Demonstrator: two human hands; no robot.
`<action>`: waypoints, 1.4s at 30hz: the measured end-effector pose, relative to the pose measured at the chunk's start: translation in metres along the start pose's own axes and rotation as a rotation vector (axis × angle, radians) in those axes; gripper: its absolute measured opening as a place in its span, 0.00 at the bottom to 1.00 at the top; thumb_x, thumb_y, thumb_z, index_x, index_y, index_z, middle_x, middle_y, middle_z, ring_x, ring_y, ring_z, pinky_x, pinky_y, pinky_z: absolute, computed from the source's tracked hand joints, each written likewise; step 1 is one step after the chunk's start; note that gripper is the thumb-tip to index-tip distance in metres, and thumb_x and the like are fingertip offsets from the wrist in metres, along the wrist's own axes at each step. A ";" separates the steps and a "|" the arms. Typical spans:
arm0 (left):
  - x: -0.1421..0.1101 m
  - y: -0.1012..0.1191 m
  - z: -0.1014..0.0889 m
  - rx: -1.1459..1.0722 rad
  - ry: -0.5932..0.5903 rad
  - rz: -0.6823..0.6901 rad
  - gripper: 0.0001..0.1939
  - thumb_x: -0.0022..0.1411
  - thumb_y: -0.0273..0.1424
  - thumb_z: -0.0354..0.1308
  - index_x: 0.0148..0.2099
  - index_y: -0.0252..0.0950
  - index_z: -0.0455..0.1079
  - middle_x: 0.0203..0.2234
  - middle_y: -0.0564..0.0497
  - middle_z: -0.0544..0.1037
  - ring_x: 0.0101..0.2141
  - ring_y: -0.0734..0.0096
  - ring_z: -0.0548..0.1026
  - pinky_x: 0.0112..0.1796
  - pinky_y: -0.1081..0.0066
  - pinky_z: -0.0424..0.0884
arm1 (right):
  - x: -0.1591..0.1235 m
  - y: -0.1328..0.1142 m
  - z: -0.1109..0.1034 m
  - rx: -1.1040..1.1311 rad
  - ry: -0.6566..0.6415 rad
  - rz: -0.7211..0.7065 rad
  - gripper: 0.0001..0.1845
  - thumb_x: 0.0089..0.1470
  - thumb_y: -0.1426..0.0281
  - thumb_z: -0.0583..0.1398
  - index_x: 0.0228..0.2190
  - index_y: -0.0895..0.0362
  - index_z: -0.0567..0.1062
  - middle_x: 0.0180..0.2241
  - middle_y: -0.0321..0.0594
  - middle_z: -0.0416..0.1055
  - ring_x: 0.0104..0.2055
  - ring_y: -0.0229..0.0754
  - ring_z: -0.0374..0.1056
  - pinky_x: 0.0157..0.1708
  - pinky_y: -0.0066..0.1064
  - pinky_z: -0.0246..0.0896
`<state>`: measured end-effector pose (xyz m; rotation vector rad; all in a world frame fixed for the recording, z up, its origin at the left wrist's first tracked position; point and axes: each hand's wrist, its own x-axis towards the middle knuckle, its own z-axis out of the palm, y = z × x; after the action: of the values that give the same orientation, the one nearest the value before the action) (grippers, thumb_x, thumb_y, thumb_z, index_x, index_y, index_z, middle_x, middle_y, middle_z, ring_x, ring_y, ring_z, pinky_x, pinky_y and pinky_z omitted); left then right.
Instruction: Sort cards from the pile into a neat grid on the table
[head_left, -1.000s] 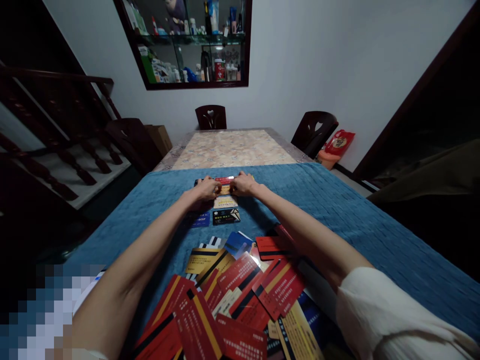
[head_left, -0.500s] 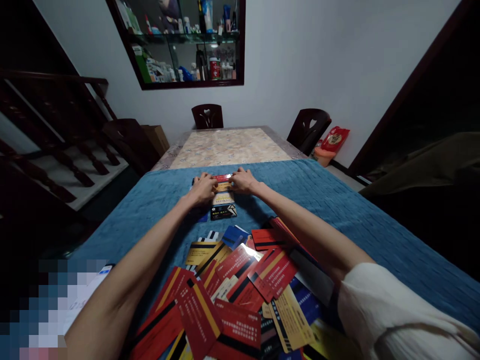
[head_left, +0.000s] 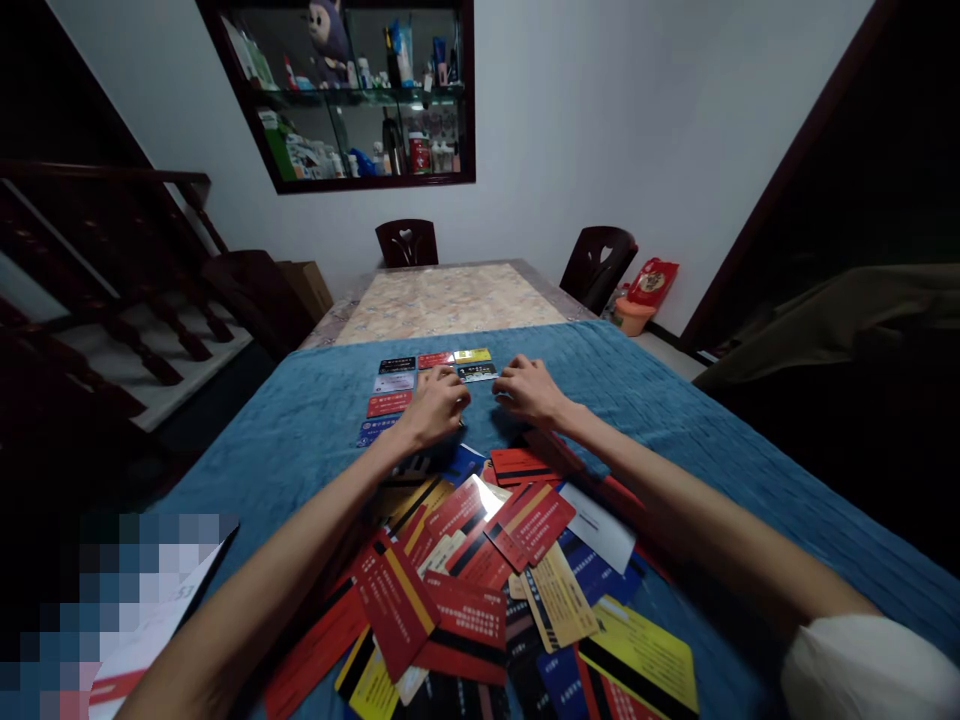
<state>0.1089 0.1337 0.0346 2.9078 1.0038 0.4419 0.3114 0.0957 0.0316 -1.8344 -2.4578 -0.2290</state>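
Note:
My left hand (head_left: 439, 405) hovers over the middle of the rows of laid-out cards, fingers loosely bent, and I see nothing in them. It hides most of the middle column below the red card (head_left: 436, 359). My right hand (head_left: 527, 390) has its bent fingers spread by the right end of a black card (head_left: 478, 373), which lies below a yellow card (head_left: 472, 355). The left column holds a black card (head_left: 397, 365), a pale card (head_left: 394, 382), a red card (head_left: 388, 404) and a blue card (head_left: 375, 431). Whether my right fingertips touch the black card, I cannot tell.
A loose heap of bank-style cards (head_left: 461, 625) spreads between my forearms. Under everything lies a blue cloth (head_left: 300, 420) over a patterned table (head_left: 450, 295). White paper (head_left: 169, 600) is at the lower left. Dark chairs (head_left: 600, 265) stand around the table.
Both hands have moved nearer and to the right, off the middle column. The left column now shows, and a third column with a yellow and a black card is visible between the hands.

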 end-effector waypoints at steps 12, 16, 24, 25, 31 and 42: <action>0.020 0.060 0.018 -0.031 -0.189 0.237 0.19 0.58 0.22 0.53 0.50 0.40 0.74 0.50 0.46 0.77 0.61 0.50 0.57 0.56 0.46 0.56 | -0.081 0.011 -0.016 -0.027 -0.176 0.094 0.15 0.60 0.59 0.57 0.38 0.54 0.80 0.44 0.50 0.76 0.52 0.56 0.61 0.45 0.44 0.52; 0.024 0.070 0.021 -0.014 -0.240 0.237 0.16 0.59 0.23 0.53 0.48 0.39 0.75 0.49 0.44 0.78 0.60 0.48 0.58 0.55 0.44 0.57 | -0.090 0.005 -0.019 -0.024 -0.238 0.108 0.20 0.59 0.52 0.57 0.35 0.54 0.80 0.42 0.52 0.77 0.52 0.59 0.62 0.45 0.48 0.55; 0.010 0.083 0.012 -0.036 -0.213 0.180 0.19 0.57 0.23 0.53 0.49 0.39 0.75 0.49 0.45 0.78 0.60 0.48 0.58 0.55 0.45 0.57 | -0.092 0.000 -0.013 0.028 -0.278 0.096 0.21 0.57 0.50 0.59 0.41 0.51 0.79 0.48 0.51 0.73 0.54 0.60 0.61 0.48 0.53 0.57; 0.006 0.084 0.011 -0.035 -0.212 0.169 0.19 0.57 0.22 0.53 0.49 0.39 0.74 0.49 0.45 0.77 0.60 0.48 0.58 0.55 0.45 0.57 | -0.092 0.000 -0.012 0.035 -0.282 0.098 0.20 0.57 0.51 0.59 0.41 0.51 0.79 0.49 0.51 0.73 0.54 0.60 0.61 0.48 0.53 0.57; -0.009 0.086 0.013 -0.013 -0.189 0.090 0.23 0.56 0.21 0.52 0.53 0.40 0.72 0.52 0.44 0.76 0.60 0.48 0.57 0.54 0.44 0.58 | -0.094 0.000 -0.011 0.122 -0.269 0.038 0.16 0.55 0.58 0.61 0.43 0.50 0.77 0.49 0.47 0.72 0.54 0.59 0.60 0.47 0.51 0.58; -0.013 0.096 0.010 -0.043 -0.362 0.046 0.14 0.56 0.23 0.53 0.45 0.37 0.72 0.52 0.42 0.74 0.63 0.45 0.55 0.54 0.41 0.57 | -0.093 0.014 -0.001 0.330 -0.212 -0.168 0.19 0.52 0.67 0.62 0.47 0.52 0.77 0.51 0.44 0.72 0.54 0.53 0.60 0.50 0.44 0.56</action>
<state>0.1595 0.0510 0.0333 2.8296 0.8612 -0.0635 0.3518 0.0110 0.0201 -1.5896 -2.5924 0.3611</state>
